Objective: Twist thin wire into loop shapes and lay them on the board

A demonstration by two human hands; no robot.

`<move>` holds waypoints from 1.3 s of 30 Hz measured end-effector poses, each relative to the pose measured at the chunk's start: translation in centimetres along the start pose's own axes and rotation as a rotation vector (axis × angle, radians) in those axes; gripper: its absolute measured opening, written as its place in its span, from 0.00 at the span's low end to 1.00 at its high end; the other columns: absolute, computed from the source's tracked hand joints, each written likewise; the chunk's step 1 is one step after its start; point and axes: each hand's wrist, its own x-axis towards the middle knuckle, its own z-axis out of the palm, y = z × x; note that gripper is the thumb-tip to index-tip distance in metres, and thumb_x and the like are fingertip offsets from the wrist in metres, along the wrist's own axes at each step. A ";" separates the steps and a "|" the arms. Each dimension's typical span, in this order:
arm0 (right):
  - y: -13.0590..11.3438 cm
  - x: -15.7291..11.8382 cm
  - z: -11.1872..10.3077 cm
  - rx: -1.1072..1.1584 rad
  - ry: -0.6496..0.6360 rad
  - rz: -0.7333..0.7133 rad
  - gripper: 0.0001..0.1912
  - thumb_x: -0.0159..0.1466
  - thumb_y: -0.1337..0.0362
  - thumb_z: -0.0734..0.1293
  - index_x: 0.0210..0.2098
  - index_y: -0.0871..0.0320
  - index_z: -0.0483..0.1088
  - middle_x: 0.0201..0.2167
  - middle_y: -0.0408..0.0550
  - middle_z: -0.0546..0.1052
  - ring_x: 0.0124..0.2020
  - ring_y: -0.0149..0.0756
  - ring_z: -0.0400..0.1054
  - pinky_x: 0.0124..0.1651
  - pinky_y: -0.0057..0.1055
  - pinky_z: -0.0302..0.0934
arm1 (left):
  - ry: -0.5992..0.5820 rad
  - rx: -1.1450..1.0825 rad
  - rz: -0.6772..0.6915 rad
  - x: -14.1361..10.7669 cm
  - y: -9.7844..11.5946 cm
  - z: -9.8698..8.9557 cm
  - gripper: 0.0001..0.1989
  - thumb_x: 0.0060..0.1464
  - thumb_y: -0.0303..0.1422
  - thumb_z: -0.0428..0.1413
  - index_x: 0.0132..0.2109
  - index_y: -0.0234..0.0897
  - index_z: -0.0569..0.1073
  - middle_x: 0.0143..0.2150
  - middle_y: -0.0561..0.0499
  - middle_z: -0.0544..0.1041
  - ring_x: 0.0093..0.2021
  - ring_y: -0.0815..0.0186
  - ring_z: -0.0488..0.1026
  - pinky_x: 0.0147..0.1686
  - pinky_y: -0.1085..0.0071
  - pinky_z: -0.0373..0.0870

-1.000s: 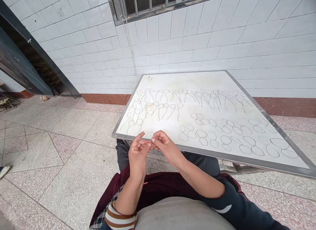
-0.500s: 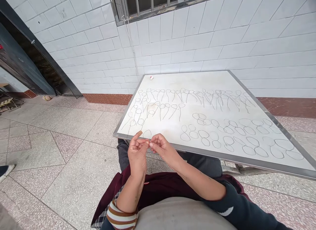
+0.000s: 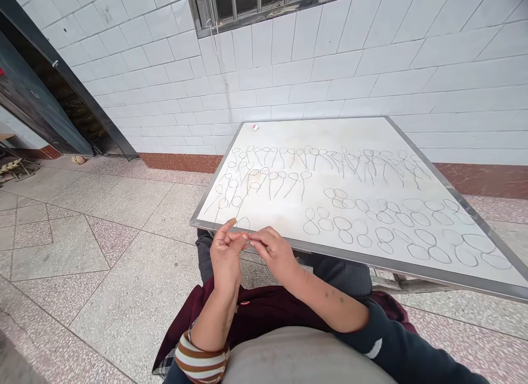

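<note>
In front of the table's near edge, my left hand [image 3: 226, 257] pinches a thin dark wire loop [image 3: 243, 219] between thumb and forefinger. The loop's round part stands up above the fingertips, against the white tabletop. My right hand [image 3: 274, 254] comes in from the right, its thumb and finger closed at the same spot, close against the left fingertips. A small reddish bit shows where the fingers meet; the wire's end there is too fine to make out. On the table, wire loops with tails [image 3: 292, 177] lie in rows, and tailless wire rings [image 3: 342, 223] lie at the right.
The white table [image 3: 284, 208] has a grey metal rim. A small white and red object [image 3: 255, 128] sits at its far left corner. Behind it stands a tiled wall [image 3: 289, 87] with a barred window; a dark doorway [image 3: 70, 98] opens at the left. Wine-coloured cloth covers my lap.
The right hand has rolled slightly, its fingers now flatter over the pinch point. The loop has shifted a little left with the hands. A foot at the left edge has left the view.
</note>
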 end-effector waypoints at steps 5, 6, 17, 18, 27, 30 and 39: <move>0.0 0.0 -0.3 -0.249 -0.088 -0.152 0.17 0.67 0.69 0.55 0.47 0.50 0.72 0.33 0.49 0.72 0.35 0.38 0.67 0.35 0.35 0.65 | -0.009 -0.005 -0.004 0.6 0.2 -0.3 0.22 0.43 0.28 0.64 0.48 0.35 0.73 0.26 0.55 0.76 0.31 0.68 0.74 0.38 0.70 0.69; -0.1 0.0 -0.3 -0.277 -0.096 -0.168 0.17 0.67 0.69 0.55 0.47 0.50 0.72 0.33 0.49 0.72 0.35 0.38 0.67 0.35 0.35 0.65 | -0.009 -0.005 -0.001 0.7 0.3 -0.3 0.21 0.42 0.28 0.64 0.47 0.35 0.73 0.26 0.55 0.76 0.31 0.68 0.74 0.37 0.70 0.69; -0.3 0.0 -0.2 -0.145 -0.038 -0.111 0.12 0.67 0.66 0.58 0.44 0.50 0.72 0.35 0.49 0.72 0.36 0.37 0.69 0.41 0.37 0.67 | -0.018 -0.002 0.109 0.9 0.5 -0.2 0.17 0.44 0.28 0.63 0.44 0.38 0.74 0.29 0.55 0.75 0.33 0.68 0.72 0.39 0.68 0.69; -0.4 0.0 -0.1 -0.134 -0.040 -0.115 0.12 0.67 0.66 0.58 0.44 0.50 0.72 0.35 0.49 0.72 0.37 0.38 0.69 0.41 0.37 0.67 | -0.007 0.001 0.118 0.9 0.5 -0.3 0.17 0.44 0.28 0.63 0.44 0.38 0.74 0.29 0.55 0.74 0.33 0.68 0.72 0.39 0.68 0.69; -0.4 0.0 0.2 -0.143 -0.127 -0.145 0.16 0.68 0.67 0.55 0.48 0.51 0.71 0.33 0.49 0.70 0.32 0.36 0.66 0.34 0.35 0.64 | 0.042 0.049 0.152 1.4 0.0 -1.5 0.19 0.44 0.28 0.62 0.46 0.37 0.74 0.28 0.55 0.73 0.33 0.68 0.72 0.39 0.68 0.69; -0.4 0.1 0.1 -0.132 -0.137 -0.133 0.16 0.67 0.66 0.56 0.48 0.52 0.71 0.32 0.49 0.70 0.31 0.35 0.65 0.34 0.35 0.63 | 0.033 0.043 0.161 1.5 -0.1 -1.5 0.20 0.45 0.27 0.61 0.48 0.37 0.73 0.28 0.55 0.73 0.33 0.68 0.72 0.40 0.69 0.68; -0.6 -0.2 0.1 -0.160 -0.157 -0.137 0.17 0.66 0.69 0.55 0.47 0.53 0.72 0.30 0.49 0.68 0.28 0.35 0.63 0.31 0.33 0.60 | 0.070 0.045 0.172 1.9 -0.5 -1.7 0.16 0.43 0.27 0.61 0.43 0.36 0.75 0.33 0.53 0.75 0.31 0.70 0.70 0.37 0.72 0.66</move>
